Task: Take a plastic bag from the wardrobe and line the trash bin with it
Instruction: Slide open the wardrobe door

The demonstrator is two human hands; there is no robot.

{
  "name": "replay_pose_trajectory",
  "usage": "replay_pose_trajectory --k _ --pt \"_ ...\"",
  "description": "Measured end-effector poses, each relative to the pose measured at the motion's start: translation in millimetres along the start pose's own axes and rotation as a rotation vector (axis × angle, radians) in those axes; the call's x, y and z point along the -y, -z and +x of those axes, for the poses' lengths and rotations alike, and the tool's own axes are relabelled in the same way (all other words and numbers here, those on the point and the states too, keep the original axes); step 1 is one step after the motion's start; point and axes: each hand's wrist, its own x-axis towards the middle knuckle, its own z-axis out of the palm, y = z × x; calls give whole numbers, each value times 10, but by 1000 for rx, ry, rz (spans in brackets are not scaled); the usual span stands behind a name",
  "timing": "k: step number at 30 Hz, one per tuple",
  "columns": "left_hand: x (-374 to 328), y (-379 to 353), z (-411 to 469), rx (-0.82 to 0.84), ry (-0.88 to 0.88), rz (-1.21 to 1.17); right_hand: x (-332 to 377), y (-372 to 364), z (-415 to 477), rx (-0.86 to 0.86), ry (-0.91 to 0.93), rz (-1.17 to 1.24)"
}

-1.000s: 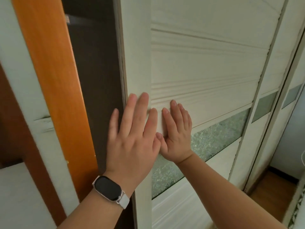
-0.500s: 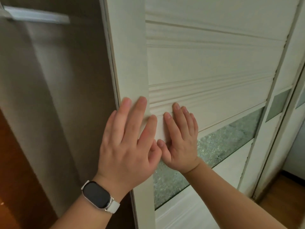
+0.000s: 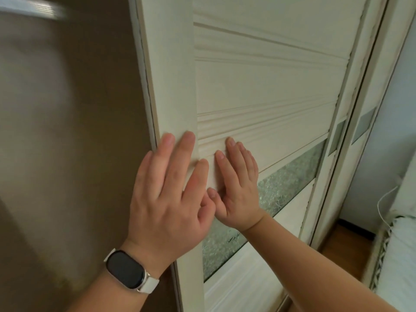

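Rightward-shifted wardrobe door (image 3: 258,86) stands upright under both hands (image 3: 167,199) (image 3: 238,190).

wardrobe door (image 3: 258,86) cream, ribbed | glass strip (image 3: 286,183) green, speckled | watch (image 3: 125,269) black, white strap

Home bedroom. A cream sliding wardrobe door (image 3: 258,82) with a frosted glass strip (image 3: 290,176) stands partly open on a dark interior; wood floor (image 3: 346,242) and a white bed edge (image 3: 400,255) show at right.
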Motion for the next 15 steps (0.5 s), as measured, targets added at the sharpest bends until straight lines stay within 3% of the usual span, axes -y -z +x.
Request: replay_pose_trajectory --k 10,15 --pt "-386 -563 265 23 -11 -15 -731 84 -59 40 -1 -24" --pt "-365 -698 330 83 -100 -36 -964 127 -66 56 -17 -33"
